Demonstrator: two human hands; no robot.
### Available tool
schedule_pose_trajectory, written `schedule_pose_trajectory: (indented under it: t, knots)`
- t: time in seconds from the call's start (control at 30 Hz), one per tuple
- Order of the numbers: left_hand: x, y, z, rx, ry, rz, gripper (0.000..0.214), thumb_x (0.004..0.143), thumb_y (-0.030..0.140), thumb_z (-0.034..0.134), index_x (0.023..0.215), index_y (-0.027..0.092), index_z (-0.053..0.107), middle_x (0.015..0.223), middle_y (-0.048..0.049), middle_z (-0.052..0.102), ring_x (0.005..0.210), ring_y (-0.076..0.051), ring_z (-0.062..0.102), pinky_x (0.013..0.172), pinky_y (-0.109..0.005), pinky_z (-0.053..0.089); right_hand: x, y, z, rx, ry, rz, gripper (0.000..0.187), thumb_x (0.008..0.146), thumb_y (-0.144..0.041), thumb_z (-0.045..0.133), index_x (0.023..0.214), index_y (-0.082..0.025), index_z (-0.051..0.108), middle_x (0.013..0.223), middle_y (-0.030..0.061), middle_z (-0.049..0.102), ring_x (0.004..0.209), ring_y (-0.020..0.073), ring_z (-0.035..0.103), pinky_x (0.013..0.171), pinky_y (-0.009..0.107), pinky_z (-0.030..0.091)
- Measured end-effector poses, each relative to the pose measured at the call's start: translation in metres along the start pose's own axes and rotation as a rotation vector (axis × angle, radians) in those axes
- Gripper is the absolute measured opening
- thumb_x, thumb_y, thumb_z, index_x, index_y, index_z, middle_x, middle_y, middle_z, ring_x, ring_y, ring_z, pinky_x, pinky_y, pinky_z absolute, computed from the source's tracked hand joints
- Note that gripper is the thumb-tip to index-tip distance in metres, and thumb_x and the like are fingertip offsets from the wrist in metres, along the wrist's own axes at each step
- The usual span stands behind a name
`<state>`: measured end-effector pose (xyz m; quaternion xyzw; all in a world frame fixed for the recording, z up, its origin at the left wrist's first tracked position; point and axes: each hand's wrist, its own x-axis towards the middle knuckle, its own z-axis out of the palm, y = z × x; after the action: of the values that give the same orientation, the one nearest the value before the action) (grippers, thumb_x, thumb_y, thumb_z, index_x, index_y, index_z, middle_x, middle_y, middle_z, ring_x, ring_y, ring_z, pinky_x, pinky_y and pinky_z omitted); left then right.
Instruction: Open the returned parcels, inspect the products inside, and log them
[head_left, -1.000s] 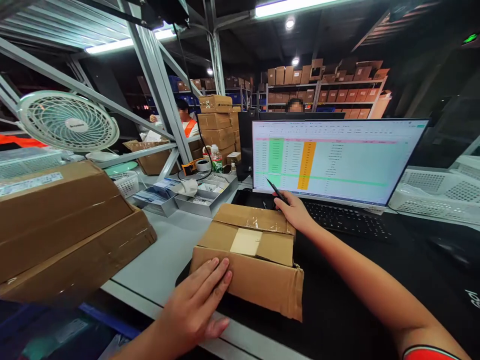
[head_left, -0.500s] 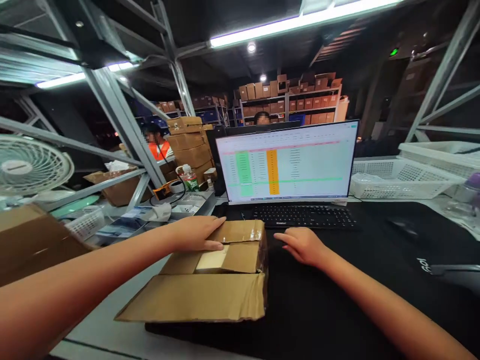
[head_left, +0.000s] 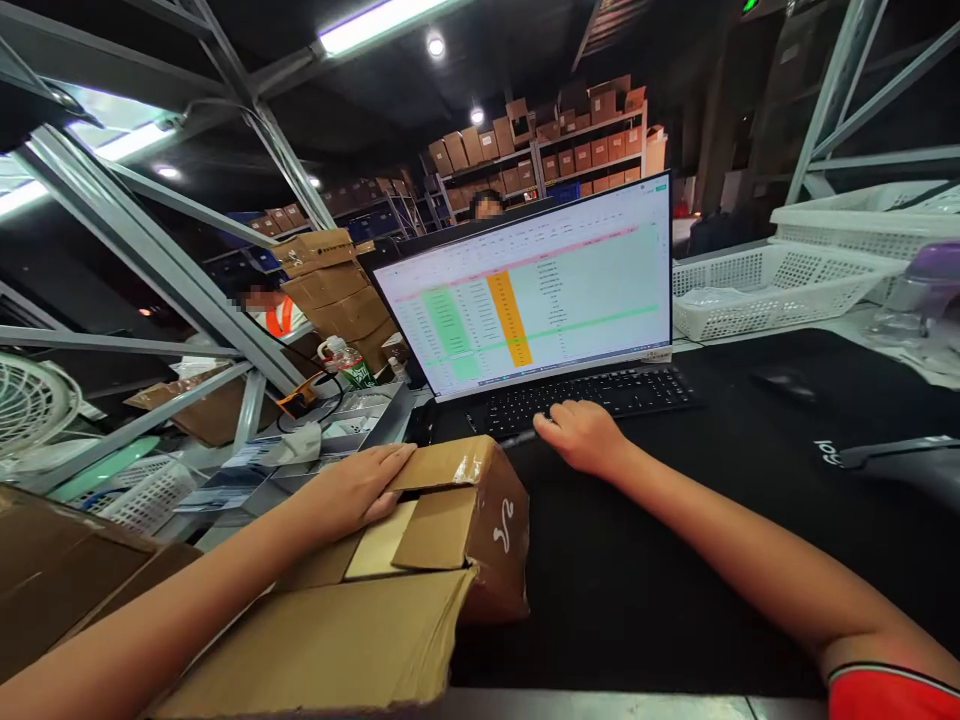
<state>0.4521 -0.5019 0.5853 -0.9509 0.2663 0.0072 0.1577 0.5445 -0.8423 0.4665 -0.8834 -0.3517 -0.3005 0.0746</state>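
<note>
My left hand [head_left: 352,495] lies on top of an opened cardboard box [head_left: 435,530], its fingers stretched over the far flap and the thumb apart. Between the inner flaps a pale yellow surface [head_left: 379,545] shows. The near flap [head_left: 330,640] is folded out towards me, and the right side bears a white handwritten mark [head_left: 504,527]. My right hand [head_left: 581,437] is curled at the front edge of the black keyboard [head_left: 645,393], to the right of the box. Its fingertips are partly hidden, and a slim greyish shape by them is unclear.
Behind the keyboard stands a monitor [head_left: 540,290] showing a spreadsheet. White plastic baskets [head_left: 780,290] are at the right, near a mouse [head_left: 784,383] and a dark handheld device [head_left: 900,465]. A bottle [head_left: 349,362], a fan [head_left: 34,405] and another carton [head_left: 67,570] are at the left.
The box has turned, so its marked right side now shows. My right hand has moved forward to the keyboard's edge and its fingers have curled. The view has tilted.
</note>
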Motion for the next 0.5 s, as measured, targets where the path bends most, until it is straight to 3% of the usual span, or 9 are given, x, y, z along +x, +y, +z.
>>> schedule_pose_trajectory:
  t: [0.13, 0.3, 0.43, 0.5]
  knots:
    - [-0.009, 0.011, -0.008, 0.026, -0.098, -0.103, 0.060, 0.089, 0.030, 0.037, 0.145, 0.011, 0.047, 0.142, -0.0193, 0.059, 0.128, -0.030, 0.059, 0.108, -0.042, 0.046, 0.004, 0.021, -0.003, -0.027, -0.018, 0.242, 0.031, 0.102, -0.026, 0.039, 0.110, -0.015, 0.067, 0.089, 0.0126, 0.068, 0.075, 0.0216, 0.059, 0.059, 0.034, 0.025]
    - [-0.044, 0.011, -0.026, -0.110, -0.148, -0.549, 0.076, 0.094, 0.041, 0.033, 0.158, 0.004, 0.016, 0.126, -0.0257, 0.067, 0.110, -0.035, 0.069, 0.093, -0.047, 0.053, 0.002, 0.032, -0.018, -0.004, 0.016, 0.371, 0.038, 0.105, -0.034, 0.033, 0.115, -0.017, 0.065, 0.102, 0.0117, 0.073, 0.083, 0.0240, 0.067, 0.059, 0.032, 0.030]
    - [-0.072, 0.008, -0.035, -0.360, -0.261, -0.882, 0.093, 0.087, 0.053, 0.047, 0.158, 0.003, 0.014, 0.117, -0.0287, 0.070, 0.075, -0.035, 0.075, 0.067, -0.043, 0.058, 0.003, 0.013, -0.031, 0.063, 0.016, 0.437, 0.039, 0.104, -0.040, 0.035, 0.125, -0.021, 0.062, 0.098, 0.0091, 0.075, 0.076, 0.0258, 0.069, 0.057, 0.032, 0.036]
    - [-0.077, 0.013, -0.038, -0.528, -0.348, -1.033, 0.097, 0.086, 0.057, 0.049, 0.158, 0.002, 0.014, 0.110, -0.0307, 0.071, 0.057, -0.033, 0.072, 0.052, -0.041, 0.056, -0.001, -0.011, -0.041, 0.085, 0.126, 0.363, 0.040, 0.103, -0.039, 0.040, 0.136, -0.021, 0.055, 0.100, 0.0088, 0.075, 0.073, 0.0254, 0.069, 0.057, 0.032, 0.039]
